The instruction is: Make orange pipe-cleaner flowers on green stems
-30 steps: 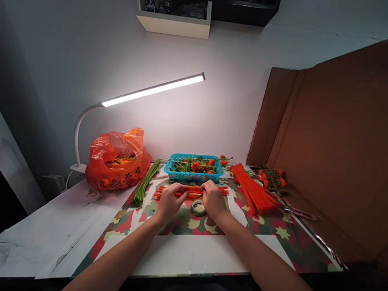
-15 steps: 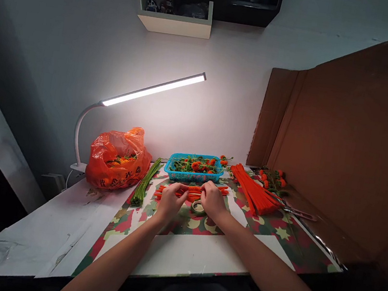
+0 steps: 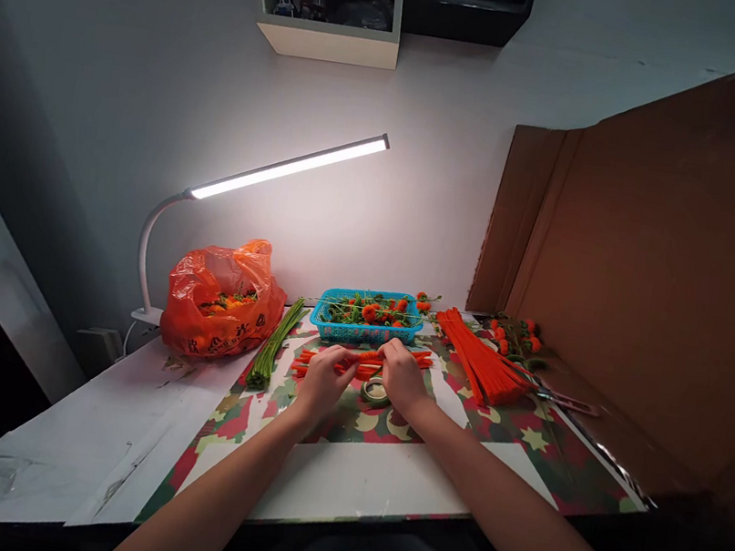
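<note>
My left hand (image 3: 322,379) and my right hand (image 3: 402,378) are closed on the two ends of an orange coiled pipe cleaner (image 3: 370,357). It stretches between my fingertips over several loose orange pipe cleaners (image 3: 367,374) on the table. Just under my right fingers lies a roll of green tape (image 3: 376,391). Behind my hands stands a blue basket (image 3: 340,330) with orange pompom flowers on green stems. My fingers hide part of the coil's ends.
A bundle of green pipe cleaners (image 3: 269,358) lies left, beside an orange plastic bag (image 3: 207,333). To the right are a fan of orange pipe cleaners (image 3: 485,364), scissors (image 3: 573,405) and more flowers (image 3: 515,338). A lit lamp (image 3: 291,165) arches above; cardboard (image 3: 652,263) walls the right side.
My hands stay nearly in place on the orange coil, and my right hand has shifted very slightly. The whole view has tilted a little.
</note>
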Available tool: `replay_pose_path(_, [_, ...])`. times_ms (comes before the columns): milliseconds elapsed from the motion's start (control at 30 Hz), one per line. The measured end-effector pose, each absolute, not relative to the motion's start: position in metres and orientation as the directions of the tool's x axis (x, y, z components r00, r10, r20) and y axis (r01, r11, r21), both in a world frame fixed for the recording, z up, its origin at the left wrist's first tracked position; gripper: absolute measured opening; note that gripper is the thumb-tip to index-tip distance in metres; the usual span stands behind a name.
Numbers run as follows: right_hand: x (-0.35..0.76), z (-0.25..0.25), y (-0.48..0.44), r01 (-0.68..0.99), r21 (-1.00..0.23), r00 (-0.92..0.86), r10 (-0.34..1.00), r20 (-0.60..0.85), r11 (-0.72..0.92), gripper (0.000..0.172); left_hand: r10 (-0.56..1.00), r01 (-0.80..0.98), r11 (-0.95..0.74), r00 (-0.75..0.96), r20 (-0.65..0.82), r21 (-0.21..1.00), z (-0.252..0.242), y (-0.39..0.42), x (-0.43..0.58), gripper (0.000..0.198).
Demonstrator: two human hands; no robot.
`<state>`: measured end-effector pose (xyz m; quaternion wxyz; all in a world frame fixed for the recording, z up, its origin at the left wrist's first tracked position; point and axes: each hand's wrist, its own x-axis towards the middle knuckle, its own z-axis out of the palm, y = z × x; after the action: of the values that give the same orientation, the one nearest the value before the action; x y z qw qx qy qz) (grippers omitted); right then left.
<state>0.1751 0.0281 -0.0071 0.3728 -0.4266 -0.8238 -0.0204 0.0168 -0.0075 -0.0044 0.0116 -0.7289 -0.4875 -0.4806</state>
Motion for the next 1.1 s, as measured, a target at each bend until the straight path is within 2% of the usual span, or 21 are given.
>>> replay_pose_path(233, [0.174, -0.009, 0.030, 0.606, -0.351, -0.352, 0.637, 0.686, 0.713, 0.024, 0.723, 0.674, -0.528, 0.037, 0.690, 0.516, -0.005, -0.007, 0.015, 0.010])
replay_pose_path(400, [0.172, -0.009, 0.029, 0.501, -0.532, -0.185, 0.685, 0.704, 0.683, 0.014, 0.766, 0.579, -0.513, -0.024, 0.642, 0.634, -0.008, -0.005, 0.015, 0.012])
replay_pose_path(500, [0.169, -0.012, 0.028, 0.421, -0.670, -0.075, 0.760, 0.646, 0.611, 0.011, 0.786, 0.552, -0.488, -0.058, 0.616, 0.676, -0.009, -0.004, 0.015, 0.015])
replay_pose_path(600, [0.166, -0.016, 0.029, 0.308, -0.811, 0.017, 0.850, 0.527, 0.497, 0.014, 0.780, 0.566, -0.472, -0.088, 0.619, 0.676, -0.009, -0.004, 0.015, 0.016])
replay_pose_path(700, [0.164, -0.022, 0.032, 0.212, -0.890, 0.065, 0.903, 0.425, 0.404, 0.013, 0.771, 0.564, -0.481, -0.093, 0.630, 0.671, -0.008, -0.005, 0.016, 0.017])
replay_pose_path(867, [0.163, -0.026, 0.036, 0.161, -0.921, 0.066, 0.928, 0.368, 0.354, 0.011, 0.765, 0.563, -0.490, -0.089, 0.638, 0.666, -0.004, -0.008, 0.017, 0.016])
replay_pose_path(1100, [0.165, -0.024, 0.031, 0.258, -0.847, 0.017, 0.875, 0.484, 0.464, 0.016, 0.760, 0.571, -0.499, -0.073, 0.646, 0.651, -0.004, -0.008, 0.017, 0.014])
